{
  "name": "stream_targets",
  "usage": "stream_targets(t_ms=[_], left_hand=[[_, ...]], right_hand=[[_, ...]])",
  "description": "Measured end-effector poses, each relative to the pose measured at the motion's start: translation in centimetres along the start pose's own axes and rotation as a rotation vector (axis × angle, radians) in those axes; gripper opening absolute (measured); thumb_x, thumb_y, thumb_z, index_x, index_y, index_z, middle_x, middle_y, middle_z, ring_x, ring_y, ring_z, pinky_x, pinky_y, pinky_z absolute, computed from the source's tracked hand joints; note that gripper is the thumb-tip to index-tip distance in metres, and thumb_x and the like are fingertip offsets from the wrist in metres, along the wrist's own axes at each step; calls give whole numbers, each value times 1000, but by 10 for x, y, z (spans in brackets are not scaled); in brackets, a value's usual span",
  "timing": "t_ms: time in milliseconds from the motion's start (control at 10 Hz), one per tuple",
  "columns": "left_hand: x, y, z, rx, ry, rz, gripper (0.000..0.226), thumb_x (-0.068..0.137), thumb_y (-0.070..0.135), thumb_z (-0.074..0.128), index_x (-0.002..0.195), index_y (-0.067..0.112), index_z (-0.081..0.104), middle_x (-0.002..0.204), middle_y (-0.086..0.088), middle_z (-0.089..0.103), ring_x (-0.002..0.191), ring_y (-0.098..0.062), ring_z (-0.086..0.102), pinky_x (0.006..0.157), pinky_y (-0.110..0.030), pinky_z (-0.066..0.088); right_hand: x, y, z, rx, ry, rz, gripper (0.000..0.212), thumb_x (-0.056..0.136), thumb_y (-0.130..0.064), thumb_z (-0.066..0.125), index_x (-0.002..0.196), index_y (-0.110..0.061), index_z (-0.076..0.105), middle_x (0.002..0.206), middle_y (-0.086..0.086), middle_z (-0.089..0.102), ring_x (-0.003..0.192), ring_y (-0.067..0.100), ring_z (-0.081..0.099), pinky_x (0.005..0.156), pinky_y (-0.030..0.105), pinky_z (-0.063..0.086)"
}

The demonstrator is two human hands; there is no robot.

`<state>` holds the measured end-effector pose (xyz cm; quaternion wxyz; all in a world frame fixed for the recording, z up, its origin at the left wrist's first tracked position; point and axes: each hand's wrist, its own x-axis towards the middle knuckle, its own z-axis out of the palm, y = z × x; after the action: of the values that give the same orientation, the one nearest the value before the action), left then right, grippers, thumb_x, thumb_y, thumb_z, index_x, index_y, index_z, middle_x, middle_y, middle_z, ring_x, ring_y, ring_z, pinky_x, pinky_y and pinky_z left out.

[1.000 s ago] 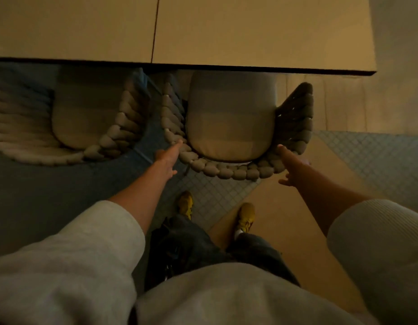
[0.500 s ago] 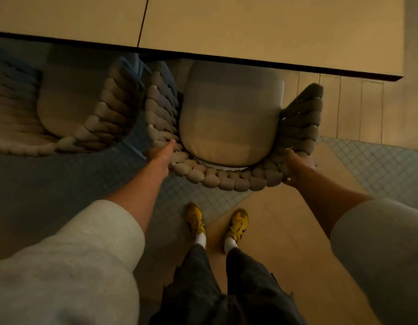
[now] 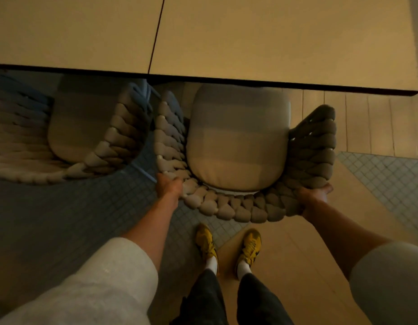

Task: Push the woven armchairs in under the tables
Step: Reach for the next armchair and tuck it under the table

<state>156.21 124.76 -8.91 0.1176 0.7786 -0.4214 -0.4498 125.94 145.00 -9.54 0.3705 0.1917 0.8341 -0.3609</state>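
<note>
A woven armchair (image 3: 229, 207) with a pale seat cushion (image 3: 238, 141) stands right below me, its front tucked a little under the edge of the beige table (image 3: 262, 43). My left hand (image 3: 168, 187) grips the braided back rim at its left corner. My right hand (image 3: 313, 195) holds the rim at the right corner. A second woven armchair (image 3: 104, 146) stands to the left, partly under the adjoining table (image 3: 69, 31), touched by neither hand.
My two feet in yellow shoes (image 3: 226, 245) stand just behind the chair. The floor is grey small tile (image 3: 62, 212) on the left and wood (image 3: 297, 266) on the right. The table's right corner (image 3: 416, 93) ends at upper right.
Both hands went from stretched fingers just reaching the back rim to clasping its two corners. The chair now looks nearer to me and my feet stand together behind it.
</note>
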Motion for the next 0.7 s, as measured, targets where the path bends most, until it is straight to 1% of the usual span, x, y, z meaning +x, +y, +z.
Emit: stream_targets(t_ms=[100,200,300,400,500,600,700], left_hand=[[-8,-20,-8,4,22,-19,52,91,9,71,139,5,51,138,-23,61,123,-37,62,103,-41,52],[-16,-37,-16,37,33,-34,50,87,10,72,133,6,53,131,-25,64,117,-39,65,99,-44,55],[-19,-51,-21,42,43,-34,48,87,7,72,131,3,53,129,-26,64,116,-40,65,98,-44,55],[-15,-57,-24,5,45,-32,46,86,6,73,128,6,55,127,-25,66,113,-39,66,96,-43,56],[-12,-53,-24,-28,50,-44,49,87,4,72,133,6,56,128,-22,66,115,-39,65,95,-41,54],[-5,-53,-22,-39,46,-50,49,87,6,72,133,6,56,129,-23,66,113,-39,66,94,-43,57],[-3,-52,-20,-55,52,-68,46,86,4,73,130,4,57,127,-23,67,111,-39,67,91,-42,57]], right_hand=[[-11,16,-2,67,15,17,72,100,-26,70,152,-33,21,141,15,47,128,40,55,105,68,49],[-19,33,-6,94,-5,7,58,103,-20,64,149,-32,30,148,12,47,136,43,51,110,66,46],[-23,46,-11,-43,11,-17,83,94,-3,66,161,-22,21,158,22,39,134,51,53,104,66,50],[-27,55,-11,-25,29,-20,81,95,-5,66,160,-21,19,158,22,39,134,50,52,105,65,50],[-26,53,-5,-14,38,-42,69,99,-15,68,150,-26,22,151,19,45,131,47,54,104,66,50],[-32,43,-4,-25,-1,-76,73,98,-4,64,156,-19,23,151,21,45,131,48,54,104,65,50],[-33,41,-4,-62,18,-59,72,97,-13,69,148,-30,21,142,19,48,122,45,56,100,71,51]])
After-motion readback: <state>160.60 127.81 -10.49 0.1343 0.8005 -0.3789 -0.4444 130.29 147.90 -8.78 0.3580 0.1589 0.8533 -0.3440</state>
